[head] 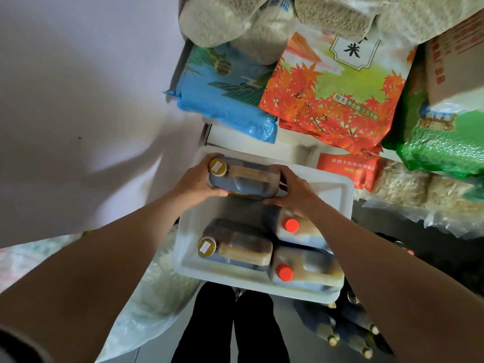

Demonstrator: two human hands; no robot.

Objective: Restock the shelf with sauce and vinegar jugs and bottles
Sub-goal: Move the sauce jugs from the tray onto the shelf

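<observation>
A dark sauce jug with a gold cap point(246, 179) hangs over the far end of a white plastic bin point(337, 189). My left hand point(199, 183) grips its cap end and my right hand point(294, 191) grips its base end. Inside the bin lie three more jugs: another gold-capped one point(235, 244) at the near left, and two with orange caps, one point(301, 229) in the middle right under my right forearm and one point(306, 271) at the near right.
Bags of rice crowd the shelves ahead: a blue bag point(225, 100), an orange maple-leaf bag point(332, 93), a green bag point(442, 142). Several dark bottles point(348, 328) stand low on the right. A white wall point(78, 100) fills the left. My legs point(233, 326) are below the bin.
</observation>
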